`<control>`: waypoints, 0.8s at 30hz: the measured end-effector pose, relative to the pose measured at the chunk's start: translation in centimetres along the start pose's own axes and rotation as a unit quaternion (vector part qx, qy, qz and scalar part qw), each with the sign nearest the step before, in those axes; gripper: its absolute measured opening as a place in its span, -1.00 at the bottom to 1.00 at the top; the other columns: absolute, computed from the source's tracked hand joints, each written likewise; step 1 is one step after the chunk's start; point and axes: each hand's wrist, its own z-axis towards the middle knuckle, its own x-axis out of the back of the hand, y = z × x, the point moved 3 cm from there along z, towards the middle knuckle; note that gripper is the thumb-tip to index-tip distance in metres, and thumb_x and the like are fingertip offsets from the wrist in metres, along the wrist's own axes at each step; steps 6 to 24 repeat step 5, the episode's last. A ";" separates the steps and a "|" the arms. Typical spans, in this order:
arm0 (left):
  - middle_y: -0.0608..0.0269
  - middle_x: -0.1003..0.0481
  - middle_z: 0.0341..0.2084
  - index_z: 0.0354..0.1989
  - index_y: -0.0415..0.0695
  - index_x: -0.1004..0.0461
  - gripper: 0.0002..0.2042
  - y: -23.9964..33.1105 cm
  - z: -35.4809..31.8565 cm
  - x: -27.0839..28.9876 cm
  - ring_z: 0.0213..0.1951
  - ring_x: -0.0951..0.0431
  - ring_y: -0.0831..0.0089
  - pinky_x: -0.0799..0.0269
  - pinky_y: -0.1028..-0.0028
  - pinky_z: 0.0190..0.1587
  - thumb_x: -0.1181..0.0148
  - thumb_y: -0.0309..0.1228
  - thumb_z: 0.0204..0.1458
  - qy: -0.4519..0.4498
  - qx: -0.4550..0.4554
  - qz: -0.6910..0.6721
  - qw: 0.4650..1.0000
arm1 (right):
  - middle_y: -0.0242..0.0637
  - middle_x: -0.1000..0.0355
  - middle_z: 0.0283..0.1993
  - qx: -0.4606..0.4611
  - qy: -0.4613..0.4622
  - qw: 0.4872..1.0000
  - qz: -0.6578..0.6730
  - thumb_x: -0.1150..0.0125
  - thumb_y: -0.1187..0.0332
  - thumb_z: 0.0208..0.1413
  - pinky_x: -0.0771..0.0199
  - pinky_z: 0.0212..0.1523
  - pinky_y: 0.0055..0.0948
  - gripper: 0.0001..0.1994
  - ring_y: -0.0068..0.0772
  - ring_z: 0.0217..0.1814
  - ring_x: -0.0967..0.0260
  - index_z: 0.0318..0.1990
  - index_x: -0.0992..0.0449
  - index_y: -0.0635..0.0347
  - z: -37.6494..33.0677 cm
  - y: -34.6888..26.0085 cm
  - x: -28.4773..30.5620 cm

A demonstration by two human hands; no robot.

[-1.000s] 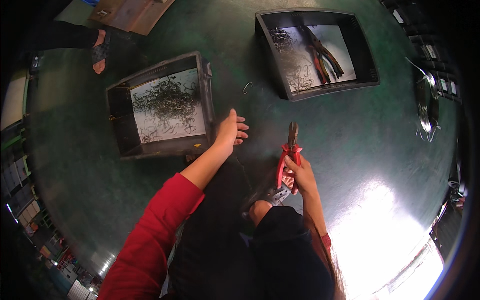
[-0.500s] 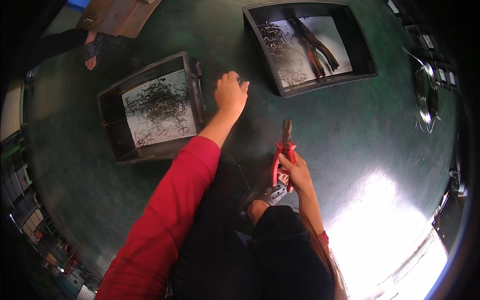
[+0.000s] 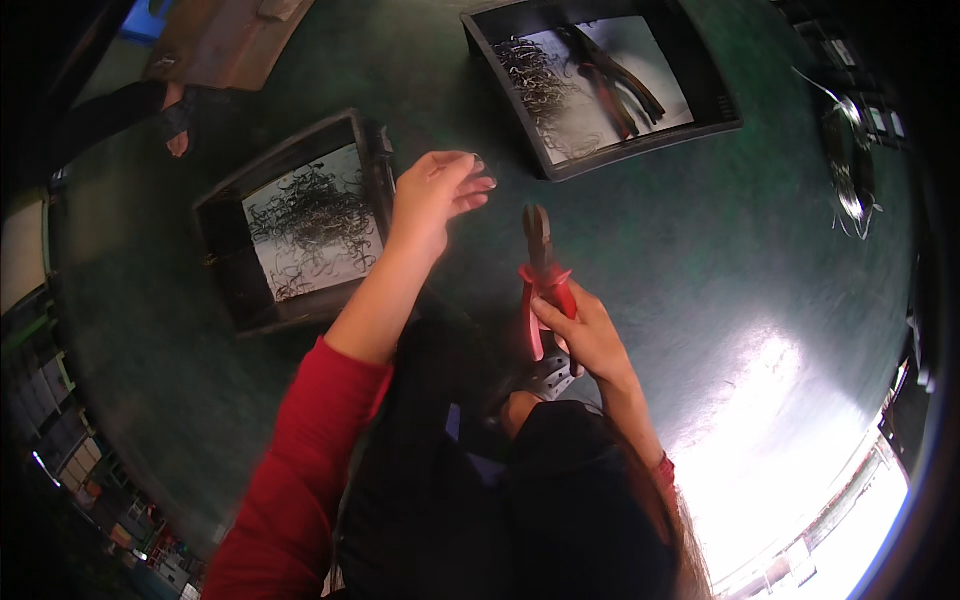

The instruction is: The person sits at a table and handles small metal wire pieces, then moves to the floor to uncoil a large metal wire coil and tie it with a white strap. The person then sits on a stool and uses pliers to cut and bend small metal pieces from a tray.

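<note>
My right hand point(image 3: 590, 335) is wrapped round the red handles of a pair of pliers point(image 3: 540, 250). Their dark metal jaws point up and away from me, and the handles are partly spread. To the left of the jaws, my left hand point(image 3: 435, 200) has its thumb and forefinger pinched, with the other fingers loosely bent. A small dark piece point(image 3: 478, 161) shows at the fingertips, too small to make out fully. Just left of this hand stands a black crate point(image 3: 375, 150) holding a heap of dark, curved metal pieces point(image 3: 315, 210) on a white sheet.
Another black crate point(image 3: 545, 165), farther right, holds curved metal pieces and dark and red-handled tools point(image 3: 610, 85). A coil of shiny wire point(image 3: 850, 180) lies at the far right. Another person's foot point(image 3: 178, 140) is at the upper left, near a brown box point(image 3: 225, 45).
My left hand has shifted slightly left and nearer, its fingers turning to the right. The pliers in my right hand have moved up and left, towards my left hand. The whole view has tilted a little.
</note>
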 end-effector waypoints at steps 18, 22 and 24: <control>0.08 -0.48 -0.14 -0.14 -0.23 -0.38 -0.74 3.6 -5.7 -0.7 -0.05 -0.54 0.14 -0.44 0.23 0.07 -0.22 -0.35 0.08 -0.019 -0.002 -0.140 0.990 | -0.30 -0.41 -0.22 0.051 -0.034 0.998 -0.016 -0.16 0.21 0.14 -0.29 -0.02 -0.43 -0.57 -0.42 -0.16 -0.30 0.14 -0.38 0.14 -1.7 -4.9 -0.7; 0.08 -0.48 -0.14 -0.14 -0.23 -0.38 -0.74 3.6 -5.7 -0.7 -0.05 -0.54 0.14 -0.44 0.23 0.07 -0.22 -0.35 0.08 -0.019 -0.002 -0.140 0.990 | -0.30 -0.41 -0.22 0.051 -0.034 0.998 -0.016 -0.16 0.21 0.14 -0.29 -0.02 -0.43 -0.57 -0.42 -0.16 -0.30 0.14 -0.38 0.14 -1.7 -4.9 -0.7; 0.08 -0.48 -0.14 -0.14 -0.23 -0.38 -0.74 3.6 -5.7 -0.7 -0.05 -0.54 0.14 -0.44 0.23 0.07 -0.22 -0.35 0.08 -0.019 -0.002 -0.140 0.990 | -0.30 -0.41 -0.22 0.051 -0.034 0.998 -0.016 -0.16 0.21 0.14 -0.29 -0.02 -0.43 -0.57 -0.42 -0.16 -0.30 0.14 -0.38 0.14 -1.7 -4.9 -0.7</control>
